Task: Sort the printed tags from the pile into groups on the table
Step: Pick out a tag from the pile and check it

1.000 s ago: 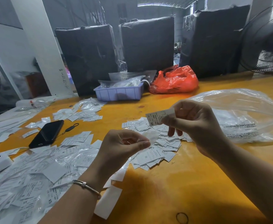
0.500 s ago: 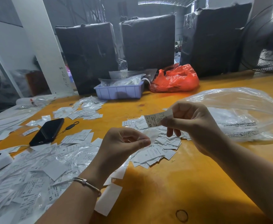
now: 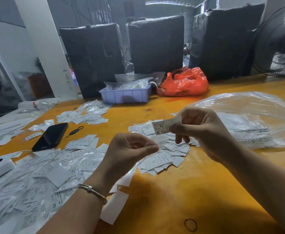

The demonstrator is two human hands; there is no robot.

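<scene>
Right hand (image 3: pixel 204 132) pinches an XS tag (image 3: pixel 166 126); left hand (image 3: pixel 130 149) pinches a clear sleeve, I think. I'm worried the fan (image 3: pixel 280 44) scatters my piles.

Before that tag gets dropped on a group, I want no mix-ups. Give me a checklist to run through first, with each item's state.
1. Right hand pinches one tag: ok.
2. Size marking readable, XS at the tag's lower end: ok.
3. Left hand free to take the next tag: cannot tell; its fingertips are pinched together, maybe on a clear film.
4. A matching XS group identified on the table: cannot tell.
5. Nearest pile below the tag shows an M tag: not ok for XS.
</scene>
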